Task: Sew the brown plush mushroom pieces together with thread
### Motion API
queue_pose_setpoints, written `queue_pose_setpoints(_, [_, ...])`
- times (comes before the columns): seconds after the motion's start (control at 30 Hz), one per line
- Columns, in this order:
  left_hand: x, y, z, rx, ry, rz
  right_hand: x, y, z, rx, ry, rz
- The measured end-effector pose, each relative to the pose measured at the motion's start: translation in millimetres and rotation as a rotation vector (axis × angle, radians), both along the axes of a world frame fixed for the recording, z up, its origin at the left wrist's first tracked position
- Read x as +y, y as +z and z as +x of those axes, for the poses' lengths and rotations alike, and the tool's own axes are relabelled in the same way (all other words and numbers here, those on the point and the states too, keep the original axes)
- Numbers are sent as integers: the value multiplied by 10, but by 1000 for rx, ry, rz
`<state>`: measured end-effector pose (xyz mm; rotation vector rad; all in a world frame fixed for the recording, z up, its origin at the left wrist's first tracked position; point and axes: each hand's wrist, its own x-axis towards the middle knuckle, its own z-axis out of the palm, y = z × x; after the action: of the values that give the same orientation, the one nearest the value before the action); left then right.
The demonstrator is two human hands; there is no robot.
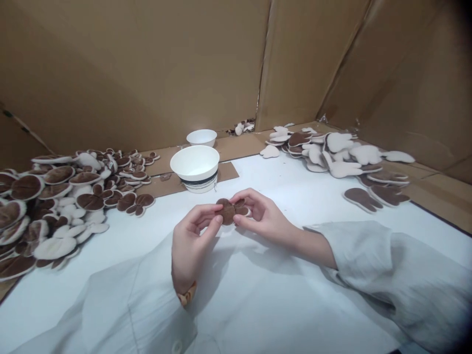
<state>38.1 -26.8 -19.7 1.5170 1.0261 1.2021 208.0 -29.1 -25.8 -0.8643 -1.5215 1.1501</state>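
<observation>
Head view: a brown plush, rabbit-shaped piece [228, 212] is held crosswise. The left hand [191, 241] pinches its round end, the right hand [271, 219] its eared end.

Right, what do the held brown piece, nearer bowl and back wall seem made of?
Brown piece: probably plush fabric, matt, its surface velvety-looking. Nearer bowl: smooth, thin-rimmed, perhaps plastic or paper. Back wall: likely cardboard, matt tan, panel seams showing.

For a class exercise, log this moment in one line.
left hand: holds round end of brown piece | right hand: holds its lobed end | beyond: front bowl, rear bowl | sides: left pile, right pile
</observation>
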Motion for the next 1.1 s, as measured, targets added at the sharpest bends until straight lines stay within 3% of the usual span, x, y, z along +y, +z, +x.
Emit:
queue_pose_setpoints(0.2, [13, -32, -10, -4, -67, 11, -13, 25, -4, -50, -47, 38])
queue_pose_setpoints(0.4, [3, -24, -1, -10, -49, 16, -4, 22, 16, -67, -24, 79])
queue_pose_setpoints(0.87, [13, 52, 23, -34, -1, -208, -6, 92, 68, -224, -81, 75])
queue_pose_setpoints(1.1, [19, 35, 15, -18, -65, -142, -23, 57, 54, -234, -53, 87])
